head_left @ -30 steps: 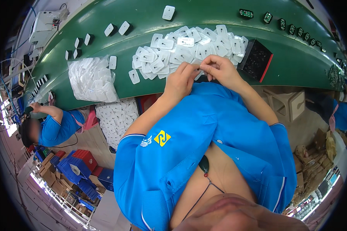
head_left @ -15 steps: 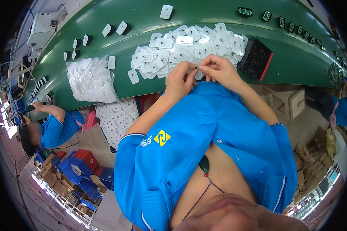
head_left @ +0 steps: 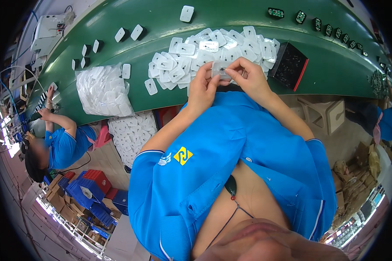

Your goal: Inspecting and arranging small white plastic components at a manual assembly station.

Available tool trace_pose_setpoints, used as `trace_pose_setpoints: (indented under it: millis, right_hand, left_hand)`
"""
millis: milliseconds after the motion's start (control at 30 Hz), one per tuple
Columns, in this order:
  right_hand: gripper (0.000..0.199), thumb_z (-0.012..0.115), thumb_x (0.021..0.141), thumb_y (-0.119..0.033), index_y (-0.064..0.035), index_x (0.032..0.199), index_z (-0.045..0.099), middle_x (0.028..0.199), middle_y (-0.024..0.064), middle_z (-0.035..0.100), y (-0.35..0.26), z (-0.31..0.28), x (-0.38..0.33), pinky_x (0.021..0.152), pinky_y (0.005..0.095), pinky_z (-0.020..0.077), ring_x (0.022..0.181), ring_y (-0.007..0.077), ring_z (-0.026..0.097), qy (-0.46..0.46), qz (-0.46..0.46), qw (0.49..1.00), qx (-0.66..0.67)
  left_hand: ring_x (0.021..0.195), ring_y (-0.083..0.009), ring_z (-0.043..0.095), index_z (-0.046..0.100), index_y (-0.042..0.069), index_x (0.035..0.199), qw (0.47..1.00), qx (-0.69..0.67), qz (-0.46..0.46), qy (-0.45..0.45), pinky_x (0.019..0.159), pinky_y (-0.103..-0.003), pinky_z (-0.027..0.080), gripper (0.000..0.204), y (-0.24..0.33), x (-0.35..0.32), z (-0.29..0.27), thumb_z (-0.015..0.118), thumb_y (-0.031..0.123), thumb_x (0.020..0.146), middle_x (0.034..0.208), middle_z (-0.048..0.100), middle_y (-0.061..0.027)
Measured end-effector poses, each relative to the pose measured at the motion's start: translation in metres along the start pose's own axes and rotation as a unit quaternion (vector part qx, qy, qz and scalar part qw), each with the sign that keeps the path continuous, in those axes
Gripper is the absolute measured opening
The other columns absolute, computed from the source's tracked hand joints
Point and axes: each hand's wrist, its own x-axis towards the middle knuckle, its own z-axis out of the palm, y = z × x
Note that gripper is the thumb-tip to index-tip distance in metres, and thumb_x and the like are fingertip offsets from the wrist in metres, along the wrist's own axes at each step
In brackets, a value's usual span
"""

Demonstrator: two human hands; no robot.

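Between my hands is a white plastic cover (head_left: 219, 66), a flat rounded rectangle with a small dark piece at its middle. My left hand (head_left: 202, 85) grips its left side, the fingers curled round the edge. At the right side, my right hand (head_left: 250, 78) pinches it with thumb and forefinger. Just beyond my hands spreads a heap of similar white covers (head_left: 187, 48), many with a small dark part at the centre. Right of the heap stands a black box (head_left: 287, 63) with a red edge, holding small dark parts too small to make out.
A clear bag of white covers (head_left: 103, 91) lies at the left on the green table (head_left: 161, 21). White-faced blocks (head_left: 137, 32) stand along the far left, and black housings with green circuit boards (head_left: 300, 17) at the far right. A co-worker (head_left: 65, 139) sits at the left.
The white cover has turned in my hands, so its broad face now shows. The co-worker at the left has raised an arm over the table.
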Motion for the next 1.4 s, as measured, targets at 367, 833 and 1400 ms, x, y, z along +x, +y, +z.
trace_pose_setpoints:
  millis: [367,833,1400]
  right_hand:
    - [0.004,0.063,0.081,-0.006,-0.0027,0.081,0.060,0.071,0.0010,0.057,0.005,0.004,-0.001,0.052,0.0172,0.0345,0.058,0.0051,0.042,0.006,0.023,1.000,0.009]
    - [0.014,0.066,0.078,-0.017,-0.0051,0.079,0.058,0.068,-0.0003,0.055,0.000,0.009,-0.004,0.050,0.0218,0.0373,0.056,0.0107,0.048,0.073,-0.071,0.983,-0.154]
    - [0.018,0.066,0.079,-0.017,-0.0053,0.089,0.057,0.078,0.0047,0.056,0.020,-0.017,0.021,0.061,0.0255,0.0398,0.069,0.0142,0.048,-0.083,0.038,0.996,-0.001]
  left_hand:
    - [0.084,-0.0204,0.066,0.043,-0.003,0.108,0.998,-0.057,-0.004,-0.007,0.071,-0.024,0.053,0.021,-0.001,0.001,0.000,0.050,-0.005,0.088,0.095,0.062,-0.0153]
    - [0.077,-0.0194,0.065,0.044,-0.002,0.102,0.996,-0.085,-0.003,0.023,0.070,-0.025,0.054,0.016,0.012,0.007,-0.002,0.053,-0.002,0.088,0.087,0.062,-0.0147]
    - [0.078,-0.0236,0.066,0.042,-0.003,0.104,0.998,-0.053,-0.036,-0.019,0.073,-0.028,0.055,0.019,0.009,0.020,-0.004,0.053,0.000,0.089,0.092,0.062,-0.0193]
